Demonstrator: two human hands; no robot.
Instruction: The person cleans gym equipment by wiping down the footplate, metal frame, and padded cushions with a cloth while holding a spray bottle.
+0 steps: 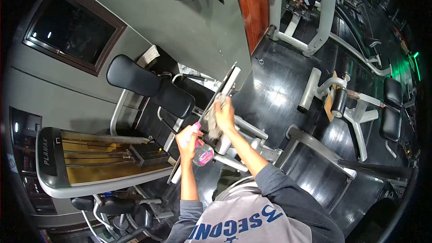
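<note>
Seat pad (177,101): black, set just beyond the left hand (185,140).
Left hand: on the near side of the seat pad, fingers curled closed around the neck of a spray bottle (204,155).
Spray bottle: on the near side of the seat pad, to its right; pink head above the fingers, clear body showing below them.
Right hand (225,116): right of the seat pad, fingers closed over a cloth (210,123).
Cloth: right of the seat pad, bunched beneath the fingers, trailing toward the left hand.
Pale bar (231,78): right of the seat pad, its far end beyond the cloth.
Weight-stack machine (49,157): left of the seat pad.
</note>
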